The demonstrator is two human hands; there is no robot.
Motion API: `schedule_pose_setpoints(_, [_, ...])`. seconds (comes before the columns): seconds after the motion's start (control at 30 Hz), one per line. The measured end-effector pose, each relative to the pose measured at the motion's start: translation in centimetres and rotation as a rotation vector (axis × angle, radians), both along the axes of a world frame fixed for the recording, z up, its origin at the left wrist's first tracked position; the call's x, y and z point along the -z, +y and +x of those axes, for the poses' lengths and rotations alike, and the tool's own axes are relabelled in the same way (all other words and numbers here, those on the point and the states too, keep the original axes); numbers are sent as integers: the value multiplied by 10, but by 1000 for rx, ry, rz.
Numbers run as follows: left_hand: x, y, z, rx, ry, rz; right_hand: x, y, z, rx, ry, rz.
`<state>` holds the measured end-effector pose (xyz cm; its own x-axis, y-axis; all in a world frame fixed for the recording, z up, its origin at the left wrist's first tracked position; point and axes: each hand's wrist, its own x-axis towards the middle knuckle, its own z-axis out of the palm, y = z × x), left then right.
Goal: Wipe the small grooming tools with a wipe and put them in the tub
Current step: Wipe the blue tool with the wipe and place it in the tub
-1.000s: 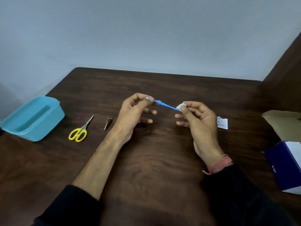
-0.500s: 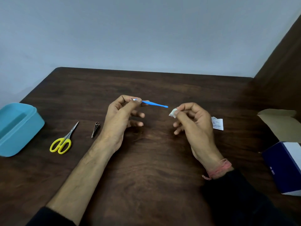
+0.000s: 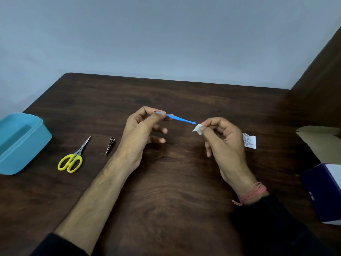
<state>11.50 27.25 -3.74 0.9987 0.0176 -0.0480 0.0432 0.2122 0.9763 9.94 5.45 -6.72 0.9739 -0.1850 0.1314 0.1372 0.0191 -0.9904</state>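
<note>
Plain room: wooden table (image 3: 184,93), bare wall (image 3: 166,34).

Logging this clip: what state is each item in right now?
blue tool: pinched by left hand, clear of wipe
wipe: folded, pinched by right hand
scissors: closed, on table
nail clipper: on table
tub: open, nothing visible inside
cardboard box: flap open

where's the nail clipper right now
In the head view the nail clipper lies on the table, left of centre, between the yellow scissors and the left hand, touching neither.
</note>
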Motion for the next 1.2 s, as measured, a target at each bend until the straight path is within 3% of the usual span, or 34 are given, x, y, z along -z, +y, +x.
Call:
schedule_pose_setpoints(0.57, [-1, 0, -1, 5, 11, 6, -1, 0, 1, 5, 23, 99])
schedule_pose_setpoints(1.2, [-1, 1, -3, 41, -6, 24, 3, 0, 4, 74, 55, 30])
